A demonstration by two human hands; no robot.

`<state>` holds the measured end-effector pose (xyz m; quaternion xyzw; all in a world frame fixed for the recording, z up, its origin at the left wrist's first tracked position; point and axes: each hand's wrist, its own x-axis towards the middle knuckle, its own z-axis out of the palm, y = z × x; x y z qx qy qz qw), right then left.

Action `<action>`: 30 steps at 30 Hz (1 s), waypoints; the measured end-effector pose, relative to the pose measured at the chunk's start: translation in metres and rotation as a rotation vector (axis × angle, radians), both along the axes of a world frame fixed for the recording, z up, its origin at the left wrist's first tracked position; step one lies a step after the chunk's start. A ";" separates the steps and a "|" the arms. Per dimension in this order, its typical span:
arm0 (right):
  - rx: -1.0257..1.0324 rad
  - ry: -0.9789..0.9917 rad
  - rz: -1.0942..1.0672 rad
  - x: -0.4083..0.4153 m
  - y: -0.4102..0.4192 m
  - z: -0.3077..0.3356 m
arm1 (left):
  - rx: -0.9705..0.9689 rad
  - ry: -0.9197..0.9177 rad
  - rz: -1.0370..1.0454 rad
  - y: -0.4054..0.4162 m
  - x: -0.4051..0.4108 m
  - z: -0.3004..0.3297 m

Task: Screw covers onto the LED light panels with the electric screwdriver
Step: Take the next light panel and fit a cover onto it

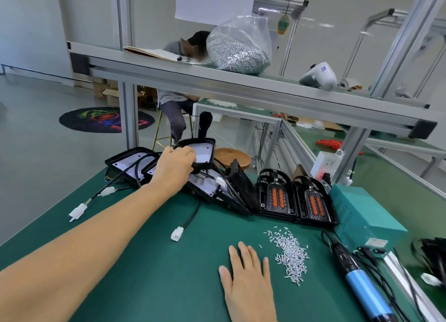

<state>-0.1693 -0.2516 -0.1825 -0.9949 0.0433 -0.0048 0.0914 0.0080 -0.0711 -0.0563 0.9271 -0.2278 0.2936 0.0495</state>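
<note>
My left hand (175,167) is stretched out to the far pile, fingers curled over the rim of a black-framed LED light panel with a white back face (199,152), which I am gripping and tipping up off the stack. My right hand (248,280) lies flat on the green bench mat (149,261) close to me, fingers straight and slightly spread, holding nothing.

Under and to the left of my left hand lie more open panels of the same kind (130,163), their black cables ending in white plug connectors (177,233) that trail toward me. I count at least 3 panels there, though the overlap hides the true number. Just right of that pile stand 2 black covered units with orange lenses (296,201); I judge these to be finished pieces, but I cannot see their screws.

Just right of my right hand sits a loose heap of small silver screws (293,254), and farther right the blue-and-black electric screwdriver (357,278) lies on the mat, untouched, beside a teal metal power box (362,210).

By my reading the job is early: 2 units done at most, several panels waiting, and this one only being fetched, with no cover seated or screw driven.
</note>
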 end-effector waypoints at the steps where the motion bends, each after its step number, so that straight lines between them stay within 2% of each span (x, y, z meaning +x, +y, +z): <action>1: 0.000 0.002 0.001 0.000 0.000 0.000 | -0.067 -0.025 -0.053 0.003 -0.011 0.003; 5: 0.004 0.037 0.017 -0.003 0.000 0.010 | -0.168 -0.129 -0.196 0.020 -0.057 0.007; 8: 0.110 0.015 0.005 0.001 0.001 0.022 | -0.186 -0.180 -0.234 0.032 -0.082 -0.001; 13: 0.228 -0.094 0.041 0.017 0.006 0.045 | -0.274 -0.145 -0.256 0.039 -0.110 -0.028; 15: 0.346 -0.114 0.053 0.022 0.009 0.053 | -0.302 -0.112 -0.258 0.040 -0.117 -0.038; 19: 0.858 -0.095 0.037 0.028 0.013 0.074 | -0.439 -0.064 -0.243 0.043 -0.127 -0.046; 21: 0.891 -0.154 0.031 0.035 0.015 0.084 | -0.524 -0.043 -0.215 0.045 -0.130 -0.046; 24: 0.859 -0.238 0.004 0.047 0.016 0.103 | -0.552 -0.075 -0.202 0.051 -0.136 -0.045; 26: 0.969 -0.145 -0.018 0.053 0.017 0.113 | -0.510 -0.138 -0.214 0.054 -0.142 -0.045; 30: 1.304 0.262 -0.066 0.054 0.035 0.116 | -0.352 -0.234 -0.269 0.046 -0.160 -0.058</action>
